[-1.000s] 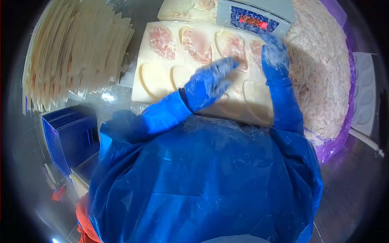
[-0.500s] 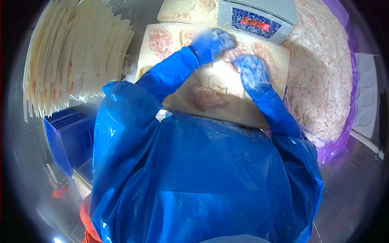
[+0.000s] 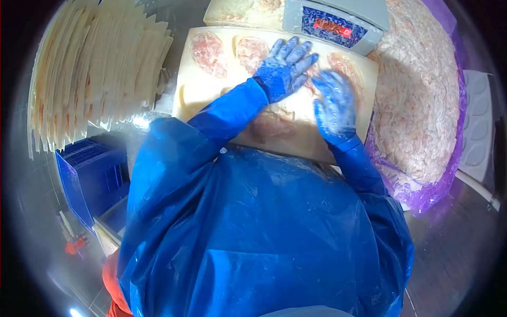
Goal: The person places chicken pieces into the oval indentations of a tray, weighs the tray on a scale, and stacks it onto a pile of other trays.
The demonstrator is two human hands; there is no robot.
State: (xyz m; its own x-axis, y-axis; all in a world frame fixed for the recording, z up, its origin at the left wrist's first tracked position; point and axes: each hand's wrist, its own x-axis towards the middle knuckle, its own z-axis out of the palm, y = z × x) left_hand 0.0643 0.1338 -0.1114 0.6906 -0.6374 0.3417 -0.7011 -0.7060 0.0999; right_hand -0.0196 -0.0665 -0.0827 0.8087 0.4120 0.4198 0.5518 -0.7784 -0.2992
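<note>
A cream-coloured tray [image 3: 185, 68] with rounded hollows lies in front of me, with pale pink meat in several of them. My left hand [image 3: 285, 68], in a blue glove, rests flat with fingers spread over the meat in a top-row hollow. Close to its right, my right hand [image 3: 336, 105], also gloved, has its fingers stretched out beside the same hollow. Meat [image 3: 344, 70] shows just above my right hand, and another portion [image 3: 272, 126] lies in the lower row. Both palms are hidden from view.
A scale [image 3: 338, 24] with a red display stands behind the tray. At the right, a large mass of pale meat [image 3: 417, 95] sits in purple film. Upright trays [image 3: 97, 74] are stacked at the left, above a blue crate [image 3: 92, 179]. Another tray [image 3: 477, 124] is far right.
My left hand has opened from a curled shape to spread fingers and moved slightly right and down. My right hand has straightened its fingers and turned more upright.
</note>
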